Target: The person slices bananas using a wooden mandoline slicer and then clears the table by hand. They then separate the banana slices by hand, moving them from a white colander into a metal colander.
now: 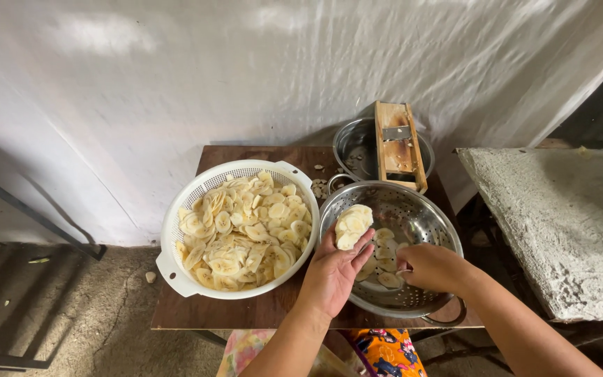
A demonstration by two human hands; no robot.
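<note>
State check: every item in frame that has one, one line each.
white colander: nearly full of banana slices
steel colander: a few slices at the bottom
left hand: palm up, holding a stack of slices
right hand: inside the steel colander, fingers down on the slices
wooden slicer: resting across the steel bowl, not in use
wooden table: carrying all three vessels

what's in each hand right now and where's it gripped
The left hand cradles a stack of banana slices on its upturned fingers. The right hand reaches among slices in the metal colander; its grip is hidden.
</note>
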